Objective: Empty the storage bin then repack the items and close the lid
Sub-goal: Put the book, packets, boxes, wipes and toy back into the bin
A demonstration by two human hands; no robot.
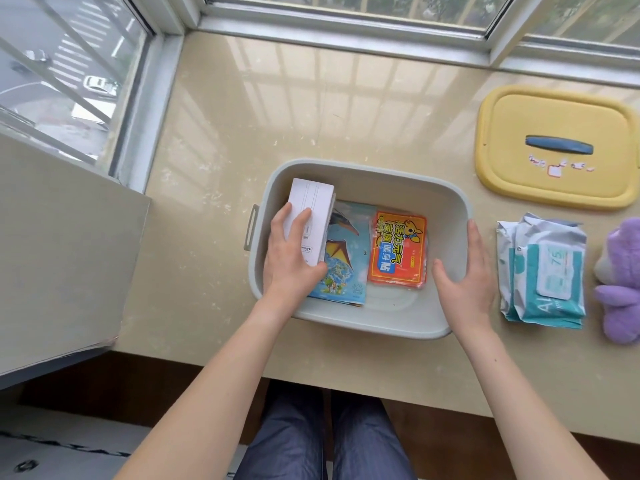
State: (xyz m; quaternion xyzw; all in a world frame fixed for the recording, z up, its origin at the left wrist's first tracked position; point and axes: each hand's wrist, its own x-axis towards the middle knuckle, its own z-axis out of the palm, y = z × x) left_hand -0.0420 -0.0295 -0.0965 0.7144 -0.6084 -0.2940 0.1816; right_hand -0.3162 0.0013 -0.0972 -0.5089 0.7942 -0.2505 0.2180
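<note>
So my left hand point(291, 258) had its fingers wrapped around a white box point(310, 220), holding it inside the grey bin point(360, 178) at the left end. My right hand point(465, 271) was spread open, gripping nothing, palm by the bin's right wall. Kite booklet point(341, 258) and orange heat-patch pack point(398, 249) lay flat inside. Yellow lid point(554, 126), wipes point(542, 268) and purple plush point(620, 282) sat out on the sill to the right

Bare forearms, no sleeves; dark blue trousers point(325, 441) with faint stripes
</note>
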